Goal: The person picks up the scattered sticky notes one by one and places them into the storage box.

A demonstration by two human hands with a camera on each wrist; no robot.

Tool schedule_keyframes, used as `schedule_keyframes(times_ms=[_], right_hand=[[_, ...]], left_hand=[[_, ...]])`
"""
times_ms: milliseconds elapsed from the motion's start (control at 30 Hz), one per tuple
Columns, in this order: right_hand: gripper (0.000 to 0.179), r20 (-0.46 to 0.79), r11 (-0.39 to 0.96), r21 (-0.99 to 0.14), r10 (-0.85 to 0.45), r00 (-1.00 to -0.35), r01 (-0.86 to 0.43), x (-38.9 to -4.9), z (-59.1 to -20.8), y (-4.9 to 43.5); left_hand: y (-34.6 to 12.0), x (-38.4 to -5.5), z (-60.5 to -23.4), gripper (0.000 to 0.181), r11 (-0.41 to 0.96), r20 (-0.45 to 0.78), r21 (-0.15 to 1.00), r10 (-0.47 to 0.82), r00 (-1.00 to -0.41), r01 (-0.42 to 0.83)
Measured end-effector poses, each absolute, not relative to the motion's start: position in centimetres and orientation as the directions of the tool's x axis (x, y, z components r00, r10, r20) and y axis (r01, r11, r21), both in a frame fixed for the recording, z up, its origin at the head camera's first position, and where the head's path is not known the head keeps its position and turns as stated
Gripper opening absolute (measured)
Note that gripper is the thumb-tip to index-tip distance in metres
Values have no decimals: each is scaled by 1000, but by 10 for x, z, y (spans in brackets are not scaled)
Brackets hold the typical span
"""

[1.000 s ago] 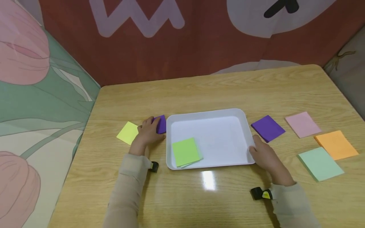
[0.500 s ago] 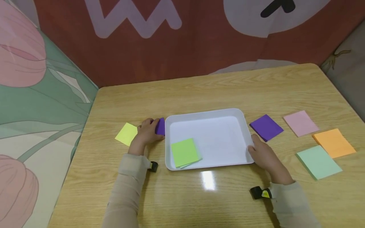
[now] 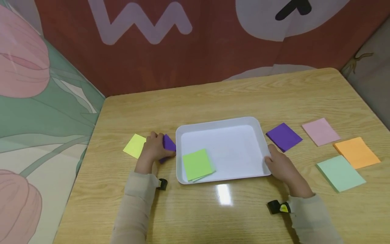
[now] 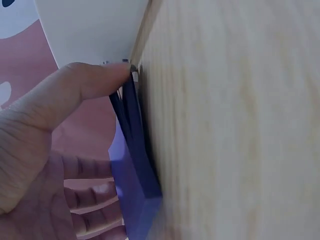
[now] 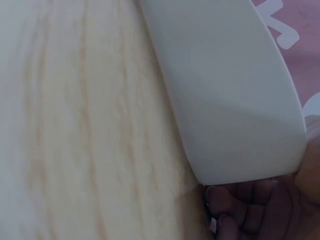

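Note:
Just left of the white tray [image 3: 217, 125], my left hand [image 3: 153, 149] holds a purple sticky note pad [image 3: 168, 144] by its edges. In the left wrist view the thumb [image 4: 95, 80] presses a corner of the purple pad [image 4: 135, 185], where its sheets part slightly; the other fingers reach along its far side. My right hand [image 3: 281, 164] grips the tray's right side near the front corner, thumb over the rim. Its curled fingers [image 5: 245, 207] show under the tray wall [image 5: 230, 100] in the right wrist view. A bright green sticky note [image 3: 197, 164] lies over a paler one in the tray.
Beside my left hand lies a yellow sticky note pad [image 3: 133, 145], partly covered. Right of the tray are a second purple pad [image 3: 284, 136], a pink pad [image 3: 321, 131], an orange pad [image 3: 358, 152] and a mint green pad [image 3: 340, 173] on the wooden table [image 3: 219, 95].
My left hand has drawn the purple pad a little toward me and turned it, so more of it shows below the fingers. The right hand keeps its grip on the tray.

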State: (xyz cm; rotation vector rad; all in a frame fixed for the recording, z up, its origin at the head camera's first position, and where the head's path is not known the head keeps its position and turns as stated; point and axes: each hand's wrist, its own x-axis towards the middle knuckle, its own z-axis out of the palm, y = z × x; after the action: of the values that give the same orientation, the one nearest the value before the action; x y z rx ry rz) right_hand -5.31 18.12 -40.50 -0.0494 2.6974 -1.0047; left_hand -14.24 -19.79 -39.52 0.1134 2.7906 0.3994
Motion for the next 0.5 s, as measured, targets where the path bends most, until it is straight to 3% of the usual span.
schedule_keyframes(times_ms=[500], right_hand=[[19, -221, 756, -653, -119, -968, 56, -52, -407, 181]], left_hand=[[-201, -133, -393, 86, 942, -238, 334, 97, -966, 12]])
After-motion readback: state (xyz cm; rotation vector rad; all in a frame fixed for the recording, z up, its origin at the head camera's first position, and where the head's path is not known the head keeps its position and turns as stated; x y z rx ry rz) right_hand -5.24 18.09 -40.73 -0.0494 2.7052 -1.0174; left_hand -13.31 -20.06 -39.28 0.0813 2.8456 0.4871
